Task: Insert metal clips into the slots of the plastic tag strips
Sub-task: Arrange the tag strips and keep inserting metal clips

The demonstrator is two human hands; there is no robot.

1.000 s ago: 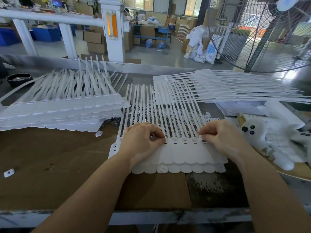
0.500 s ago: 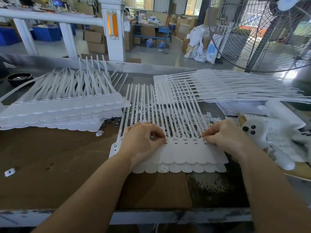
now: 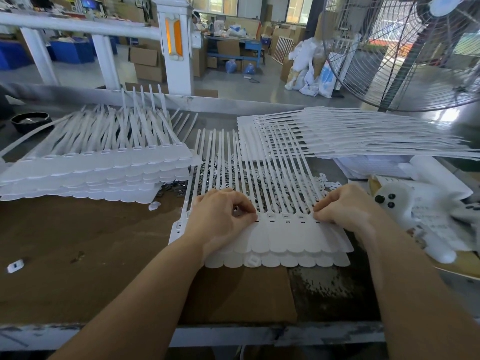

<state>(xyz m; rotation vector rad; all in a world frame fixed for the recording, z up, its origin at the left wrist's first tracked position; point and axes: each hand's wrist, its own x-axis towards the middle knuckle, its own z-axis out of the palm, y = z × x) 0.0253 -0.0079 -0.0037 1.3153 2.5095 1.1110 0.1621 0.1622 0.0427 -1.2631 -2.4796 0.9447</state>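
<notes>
Tag strips [image 3: 285,235] are lying flat on the bench [image 3: 78,255], looking light and bendy, best steadied at the slotted heads. Left hand [image 3: 220,219] and right hand [image 3: 345,209] are pressing there, fingers curled together, seemingly pinching clips too small to confirm. Loose metal clips [image 3: 220,175] are lying beneath the tails; a dark bowl's [image 3: 31,122] contents are unclear.

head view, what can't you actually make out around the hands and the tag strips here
- Head view: whether the left hand holds a metal clip; its curled fingers cover the spot.
- Head view: the right hand fingertips' contact with the tag strip sheet; too small.
- Head view: the loose clips under the strips; strips cross over them.
- Head view: the left stack; frame edge cuts it.
</notes>
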